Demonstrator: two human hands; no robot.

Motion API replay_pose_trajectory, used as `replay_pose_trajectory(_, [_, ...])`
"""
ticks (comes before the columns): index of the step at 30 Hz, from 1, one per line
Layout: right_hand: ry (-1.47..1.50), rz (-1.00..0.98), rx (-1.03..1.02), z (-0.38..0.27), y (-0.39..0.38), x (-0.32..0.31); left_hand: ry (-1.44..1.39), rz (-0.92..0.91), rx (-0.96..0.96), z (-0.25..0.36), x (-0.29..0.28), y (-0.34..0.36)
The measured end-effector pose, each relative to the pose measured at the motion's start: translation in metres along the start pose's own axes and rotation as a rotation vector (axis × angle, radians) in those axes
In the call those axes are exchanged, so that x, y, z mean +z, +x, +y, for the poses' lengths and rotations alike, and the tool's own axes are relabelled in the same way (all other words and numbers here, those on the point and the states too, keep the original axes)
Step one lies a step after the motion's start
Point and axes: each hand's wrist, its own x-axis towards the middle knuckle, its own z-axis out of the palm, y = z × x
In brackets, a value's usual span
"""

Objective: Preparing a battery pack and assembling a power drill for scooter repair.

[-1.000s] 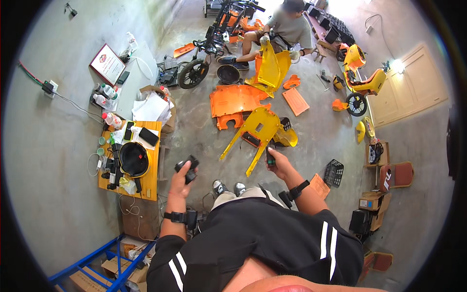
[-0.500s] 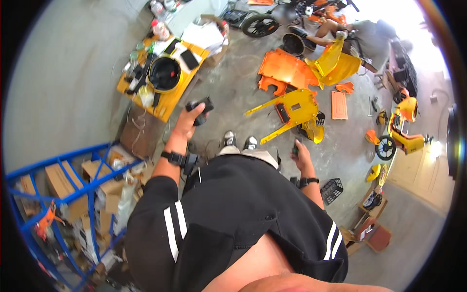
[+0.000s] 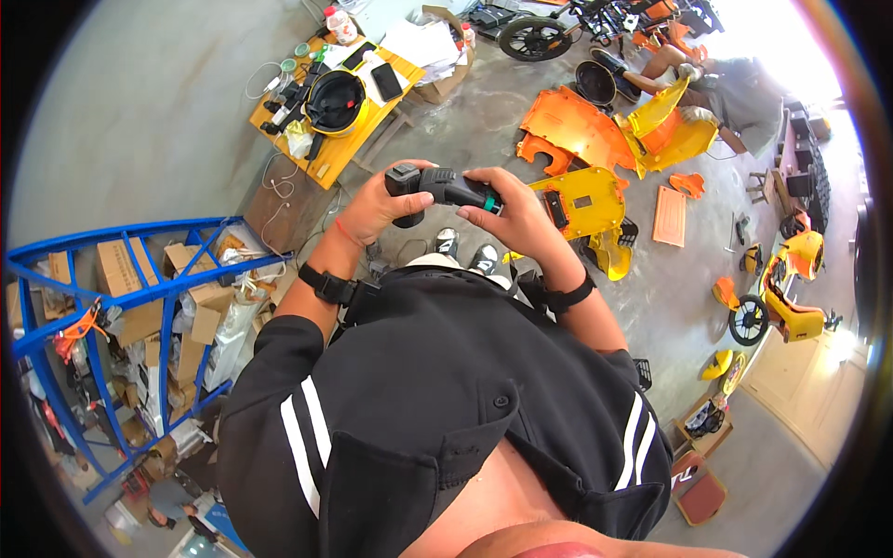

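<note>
A black cordless drill point(image 3: 446, 186) is held crosswise in front of my body. My left hand point(image 3: 374, 206) is closed around the blocky end of its grip, thumb across the front. At the drill's other end, my right hand point(image 3: 517, 216) pinches a dark piece with a teal-green band point(image 3: 489, 201). Fingers partly cover this piece, so I cannot tell whether it is fixed to the drill. Both wrists wear black straps.
A yellow table point(image 3: 335, 166) at left holds a yellow-rimmed black bowl-shaped thing point(image 3: 337, 102) and phones. Blue shelving point(image 3: 139, 299) with cartons stands below it. Orange panels point(image 3: 577, 128) and yellow panels point(image 3: 595, 200) lie ahead. A person point(image 3: 739, 102) sits at far right, handling yellow panels.
My hands, earlier apart, have come together at the drill. The small dark-and-green piece in my right hand now meets the drill's end. The view has shifted slightly.
</note>
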Motion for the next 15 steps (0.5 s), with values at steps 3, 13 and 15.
replay_pose_trajectory(3, [-0.086, -0.039, -0.22, 0.002, 0.001, -0.003, -0.004, 0.019, -0.058, -0.006, 0.003, -0.005])
replay_pose_trajectory(13, [-0.168, -0.25, -0.103, 0.006, 0.033, -0.001, -0.09, 0.08, -0.09, -0.023, -0.017, -0.001])
replay_pose_trajectory(15, [-0.177, -0.272, -0.082, 0.011, 0.045, 0.003, -0.159, 0.073, -0.107, -0.024, -0.028, 0.008])
